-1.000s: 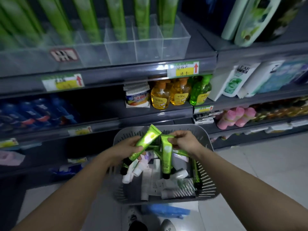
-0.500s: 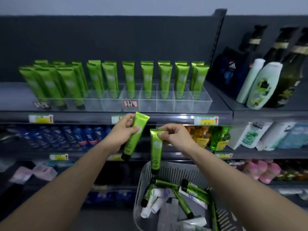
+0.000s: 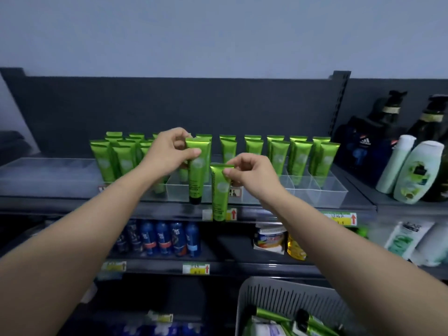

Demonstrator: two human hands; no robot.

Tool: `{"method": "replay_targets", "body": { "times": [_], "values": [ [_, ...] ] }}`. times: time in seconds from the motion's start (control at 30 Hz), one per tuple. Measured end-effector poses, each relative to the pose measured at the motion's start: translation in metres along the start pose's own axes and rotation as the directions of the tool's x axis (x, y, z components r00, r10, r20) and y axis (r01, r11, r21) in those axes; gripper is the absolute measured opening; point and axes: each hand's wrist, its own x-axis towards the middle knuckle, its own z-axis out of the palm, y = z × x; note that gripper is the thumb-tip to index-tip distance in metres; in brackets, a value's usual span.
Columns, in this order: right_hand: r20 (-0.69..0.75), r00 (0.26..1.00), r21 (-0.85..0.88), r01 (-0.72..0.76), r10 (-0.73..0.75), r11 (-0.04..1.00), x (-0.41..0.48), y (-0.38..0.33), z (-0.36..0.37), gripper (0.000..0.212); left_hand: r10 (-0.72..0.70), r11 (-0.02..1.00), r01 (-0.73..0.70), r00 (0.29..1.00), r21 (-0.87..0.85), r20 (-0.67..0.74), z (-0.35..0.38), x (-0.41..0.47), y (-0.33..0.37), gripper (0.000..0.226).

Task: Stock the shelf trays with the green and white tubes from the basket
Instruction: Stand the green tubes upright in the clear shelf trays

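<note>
Tubes in shelf trays [image 3: 278,154]: bright green, pale round emblem. Trays [image 3: 324,190]: clear. Shelving [image 3: 169,105]: dark grey. Basket [image 3: 278,294]: grey, slotted. Price tags [image 3: 344,218]: yellow-green, red arrows. Lower bottles [image 3: 162,238]: blue.

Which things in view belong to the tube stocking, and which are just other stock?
Job:
left hand with green tube
right hand with second green tube
clear shelf trays
grey basket

Other stock:
blue spray cans
white lotion bottles
yellow soap bottle

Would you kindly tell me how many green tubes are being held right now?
2: one in the left hand, tube; one in the right hand, tube.
</note>
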Motion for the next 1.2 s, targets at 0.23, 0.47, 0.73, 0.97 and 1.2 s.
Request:
{"method": "replay_targets", "body": {
  "times": [0.23, 0.47, 0.73, 0.97, 1.2],
  "values": [
    [-0.052, 0.997, 0.077, 0.056, -0.052, 0.995, 0.034, -0.027, 0.032, 0.016, 0.079, 0.980, -0.073, 0.997, 0.183, -0.024, -0.045, 0.043, -0.002, 0.025],
    [-0.079, 0.992, 0.080, 0.100, -0.094, 0.992, 0.053, -0.037, 0.055, 0.017, 0.092, 0.902, -0.122, 0.992, 0.414, 0.091, -0.058, 0.067, -0.007, 0.014],
    [-0.097, 0.988, 0.040, 0.128, -0.124, 0.991, 0.065, -0.040, 0.069, 0.010, 0.020, 0.847, -0.101, 0.987, 0.522, 0.158, -0.058, 0.078, -0.026, 0.009],
    [-0.133, 0.986, 0.030, 0.108, -0.103, 0.994, 0.080, -0.031, 0.080, 0.007, -0.003, 0.822, -0.142, 0.967, 0.552, 0.254, -0.063, 0.090, -0.036, 0.024],
    [-0.140, 0.985, -0.011, 0.103, -0.104, 0.995, 0.094, -0.023, 0.085, 0.007, -0.017, 0.816, -0.153, 0.958, 0.557, 0.287, -0.068, 0.102, -0.042, 0.028]
  ]
}}
